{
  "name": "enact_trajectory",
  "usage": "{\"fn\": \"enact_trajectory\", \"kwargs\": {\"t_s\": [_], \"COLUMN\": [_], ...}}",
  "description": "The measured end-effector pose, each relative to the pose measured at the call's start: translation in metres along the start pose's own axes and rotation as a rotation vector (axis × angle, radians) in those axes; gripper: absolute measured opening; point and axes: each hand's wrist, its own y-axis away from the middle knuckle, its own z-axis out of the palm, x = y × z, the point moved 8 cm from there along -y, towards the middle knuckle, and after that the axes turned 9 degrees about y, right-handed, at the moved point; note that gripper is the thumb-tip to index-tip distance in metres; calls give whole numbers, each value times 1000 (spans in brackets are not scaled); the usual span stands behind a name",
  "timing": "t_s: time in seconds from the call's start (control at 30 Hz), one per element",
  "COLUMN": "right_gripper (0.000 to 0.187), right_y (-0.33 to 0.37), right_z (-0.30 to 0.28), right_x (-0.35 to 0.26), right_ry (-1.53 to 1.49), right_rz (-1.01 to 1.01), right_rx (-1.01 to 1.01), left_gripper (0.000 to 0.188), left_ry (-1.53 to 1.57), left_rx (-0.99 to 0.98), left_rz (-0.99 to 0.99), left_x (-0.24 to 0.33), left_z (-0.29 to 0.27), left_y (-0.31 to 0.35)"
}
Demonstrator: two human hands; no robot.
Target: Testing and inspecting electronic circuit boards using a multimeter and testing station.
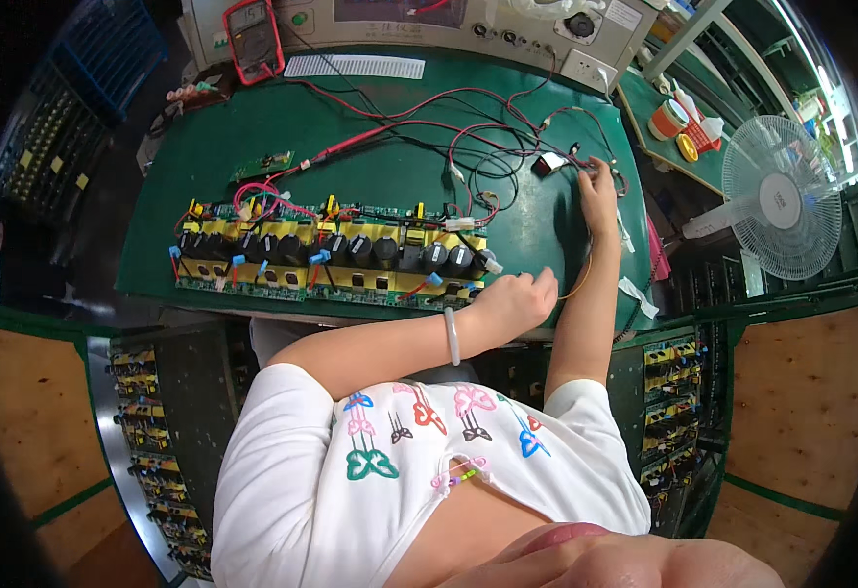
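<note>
A long circuit board [351, 257], packed with black cylindrical capacitors and yellow parts, lies across the front of the green bench. My left hand [519, 304] is beside its right end, fingers curled inward; whatever they may hold is hidden. A thin orange wire [583, 278] runs between that hand and my right forearm. Farther out, my right hand [597, 191] has its fingers bent around dark and red wires [578, 163] at the bench's right side. Just left of those fingertips sits a small black block [548, 164] with a red side.
A red multimeter [253, 41] stands at the back left, near a white printed strip [355, 67]. Red and black leads [429, 120] tangle across the bench [179, 147]. A small green board [262, 167] lies behind the long one. A white fan [780, 201] stands right.
</note>
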Motion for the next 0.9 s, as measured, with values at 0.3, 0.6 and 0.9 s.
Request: {"fn": "enact_trajectory", "kwargs": {"t_s": [0.3,0.6,0.9], "right_gripper": [31,24,31], "right_y": [11,121,176], "right_z": [-66,-84,-10], "right_x": [-3,-199,-242], "right_ry": [-83,-152,16], "right_rz": [76,-456,-585], "right_rx": [174,-75,-382], "left_gripper": [28,29,25], "left_ry": [71,-146,-301], "left_rx": [361,21,-209], "left_rz": [-148,-434,-299], "left_x": [-85,-184,-211], "left_z": [-166,-194,-155], "left_y": [71,142,146]}}
